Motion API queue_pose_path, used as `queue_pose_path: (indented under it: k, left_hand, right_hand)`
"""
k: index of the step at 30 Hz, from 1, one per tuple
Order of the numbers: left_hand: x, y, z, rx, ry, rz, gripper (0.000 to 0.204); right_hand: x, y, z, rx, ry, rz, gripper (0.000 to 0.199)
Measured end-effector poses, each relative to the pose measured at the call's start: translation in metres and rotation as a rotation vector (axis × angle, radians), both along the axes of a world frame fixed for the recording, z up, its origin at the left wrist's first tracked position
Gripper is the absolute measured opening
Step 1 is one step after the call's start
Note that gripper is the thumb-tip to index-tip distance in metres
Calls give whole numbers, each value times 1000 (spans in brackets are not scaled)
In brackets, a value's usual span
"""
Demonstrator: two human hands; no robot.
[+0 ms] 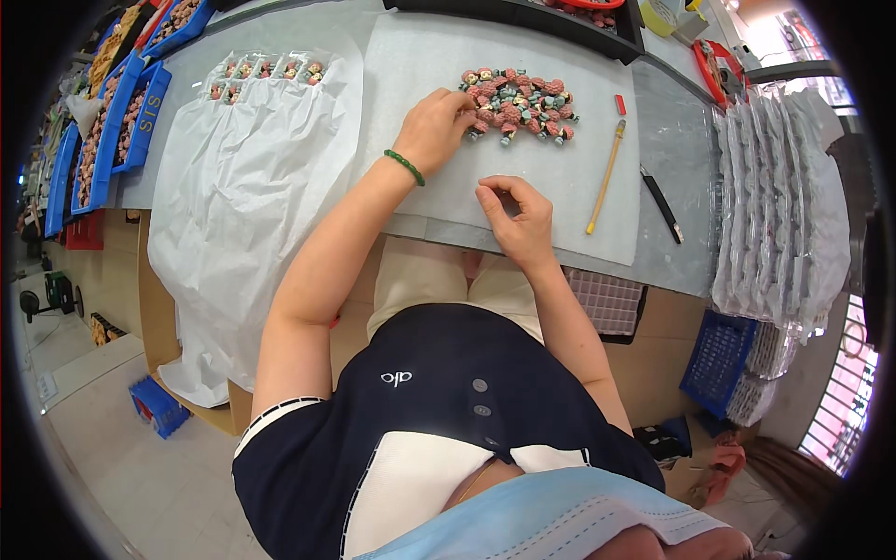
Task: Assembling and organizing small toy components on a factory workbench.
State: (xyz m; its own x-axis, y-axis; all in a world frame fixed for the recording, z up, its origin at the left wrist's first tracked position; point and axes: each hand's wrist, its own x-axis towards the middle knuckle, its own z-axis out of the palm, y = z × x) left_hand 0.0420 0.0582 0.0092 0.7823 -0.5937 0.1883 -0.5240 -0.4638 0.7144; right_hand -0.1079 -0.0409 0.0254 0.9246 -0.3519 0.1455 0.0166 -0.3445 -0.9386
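A pile of small figurines (523,105) with pink, bumpy heads and grey-green parts lies on a white sheet (420,65) on the table. At the pile's left edge is my left hand (441,121), its fingers closed on a figurine that they mostly hide. A green bead bracelet (404,166) circles that wrist. My right hand (519,219) hovers by the table's near edge, below the pile. Its fingers curl round toward the thumb, and whatever is between the tips, if anything, cannot be made out.
To the left, a tray (266,70) of figurines is partly covered by thin white wrapping (252,177). A yellow stick-like tool (607,177) and a black pen (661,205) lie right. Blue bins (140,117) stand far left; wrapped clear trays (779,205) stack at the right edge.
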Motion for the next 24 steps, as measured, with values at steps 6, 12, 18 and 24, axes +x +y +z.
queue_pose_path:
  k: [6, 12, 18, 24]
  left_hand:
    - [-11, 14, 12, -335, 630, 30, 22]
    - [-54, 35, 21, -635, 1152, 2, 25]
    - [-73, 53, 9, -777, 1224, 2, 23]
    - [-76, 61, 11, -1024, 1411, 78, 25]
  right_hand:
    - [-4, -1, -1, -3, 66, 21, 15]
    - [-2, 15, -3, 551, -24, -111, 16]
    - [-3, 33, -6, 479, -31, -69, 13]
    - [4, 37, -5, -175, -257, -60, 17]
